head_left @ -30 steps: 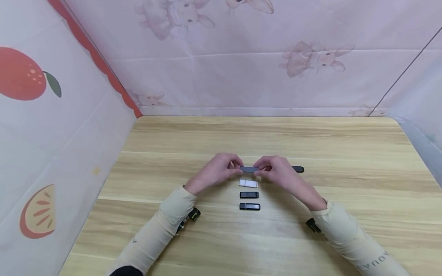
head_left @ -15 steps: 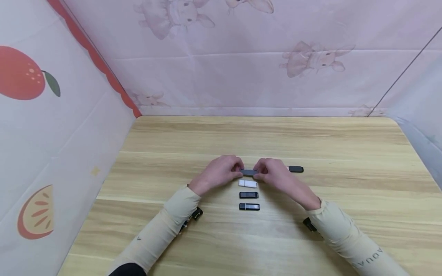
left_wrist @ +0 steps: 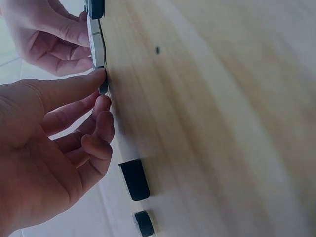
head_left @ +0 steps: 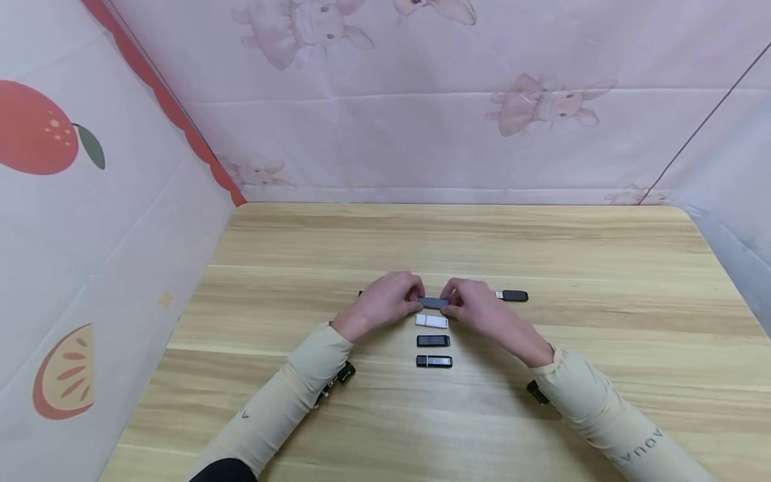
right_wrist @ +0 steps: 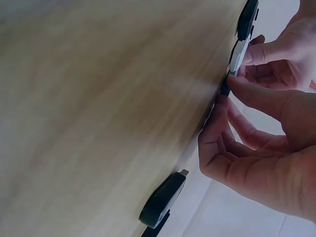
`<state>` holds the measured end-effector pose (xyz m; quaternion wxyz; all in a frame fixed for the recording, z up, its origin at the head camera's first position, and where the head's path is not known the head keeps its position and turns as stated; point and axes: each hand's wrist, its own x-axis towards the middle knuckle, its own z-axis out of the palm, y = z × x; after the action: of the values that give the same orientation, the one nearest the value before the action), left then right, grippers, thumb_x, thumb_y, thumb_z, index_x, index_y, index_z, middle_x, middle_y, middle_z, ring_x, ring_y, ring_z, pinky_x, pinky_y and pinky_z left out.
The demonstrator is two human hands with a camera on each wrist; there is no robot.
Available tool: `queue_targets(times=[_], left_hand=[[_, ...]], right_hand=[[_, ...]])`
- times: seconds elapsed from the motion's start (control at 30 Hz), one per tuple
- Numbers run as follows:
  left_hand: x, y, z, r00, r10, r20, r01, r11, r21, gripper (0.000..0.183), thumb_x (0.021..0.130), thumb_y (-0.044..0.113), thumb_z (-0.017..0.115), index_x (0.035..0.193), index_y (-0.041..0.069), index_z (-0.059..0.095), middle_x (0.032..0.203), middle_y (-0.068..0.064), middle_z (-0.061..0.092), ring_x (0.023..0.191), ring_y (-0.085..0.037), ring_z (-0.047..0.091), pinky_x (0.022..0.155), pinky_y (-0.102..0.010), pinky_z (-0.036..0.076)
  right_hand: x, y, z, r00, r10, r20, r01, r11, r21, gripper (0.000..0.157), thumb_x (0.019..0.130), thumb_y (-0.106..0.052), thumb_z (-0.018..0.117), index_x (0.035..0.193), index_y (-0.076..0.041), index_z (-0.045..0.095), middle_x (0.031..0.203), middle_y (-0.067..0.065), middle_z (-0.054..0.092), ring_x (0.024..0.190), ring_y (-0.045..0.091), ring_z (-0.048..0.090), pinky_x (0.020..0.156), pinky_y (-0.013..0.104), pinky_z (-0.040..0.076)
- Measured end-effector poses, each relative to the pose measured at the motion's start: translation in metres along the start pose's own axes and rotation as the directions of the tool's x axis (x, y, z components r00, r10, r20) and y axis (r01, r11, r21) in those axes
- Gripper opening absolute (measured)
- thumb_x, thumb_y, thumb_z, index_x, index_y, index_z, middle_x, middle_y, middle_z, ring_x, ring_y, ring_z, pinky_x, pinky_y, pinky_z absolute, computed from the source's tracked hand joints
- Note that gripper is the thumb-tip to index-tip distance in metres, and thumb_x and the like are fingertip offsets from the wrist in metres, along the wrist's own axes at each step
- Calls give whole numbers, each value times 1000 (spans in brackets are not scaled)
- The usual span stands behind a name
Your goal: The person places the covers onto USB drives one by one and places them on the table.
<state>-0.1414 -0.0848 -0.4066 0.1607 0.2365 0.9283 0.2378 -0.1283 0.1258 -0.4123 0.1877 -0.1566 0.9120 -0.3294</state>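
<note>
A grey USB stick (head_left: 432, 303) lies crosswise between my hands at the far end of a column on the table. My left hand (head_left: 385, 298) pinches its left end between thumb and fingers. The right hand (head_left: 478, 302) pinches its right end in the same way. Just below it sits a white USB stick (head_left: 432, 321), followed by a black USB stick (head_left: 433, 341) and another black one with a pale band (head_left: 434, 361). The fingertips hide both ends of the grey stick.
Right of the right hand lies a black USB stick (head_left: 515, 296) with its plug bare. In the left wrist view, two dark blocky pieces (left_wrist: 134, 180) lie past the left hand. The wooden table (head_left: 301, 234) meets a printed cloth wall (head_left: 409, 147) behind.
Both hands have drawn the grey USB stick slightly toward me, closer to the white one. More of the black stick at the right shows now. The column below stays put.
</note>
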Motion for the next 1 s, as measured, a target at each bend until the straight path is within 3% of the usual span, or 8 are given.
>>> queue_targets(times=[0.47, 0.83, 1.0], left_hand=[[-5, 0, -6, 1000, -25, 4, 25, 999, -31, 23, 97, 13, 74, 119, 6, 74, 96, -3, 72, 84, -12, 61, 80, -28, 54], [-12, -5, -14, 997, -50, -67, 49, 999, -8, 21, 106, 18, 64, 119, 8, 76, 114, -7, 78, 98, -17, 69, 94, -38, 59], [-16, -8, -19, 993, -77, -87, 75, 997, -23, 21, 108, 18, 61, 119, 8, 76, 112, -8, 78, 90, -16, 69, 90, -38, 59]], right_hand=[[-8, 0, -4, 1000, -14, 14, 14, 1000, 18, 42, 99, -12, 72, 135, 4, 58, 98, 15, 77, 81, 18, 67, 70, 29, 54], [-17, 0, -19, 999, 50, -15, -51, 999, -16, 39, 104, -20, 68, 137, -1, 61, 113, 20, 75, 96, 26, 71, 83, 40, 60], [-21, 2, -25, 999, 47, -27, -48, 998, -34, 36, 104, -23, 67, 134, -1, 64, 111, 21, 76, 93, 27, 71, 80, 39, 60]])
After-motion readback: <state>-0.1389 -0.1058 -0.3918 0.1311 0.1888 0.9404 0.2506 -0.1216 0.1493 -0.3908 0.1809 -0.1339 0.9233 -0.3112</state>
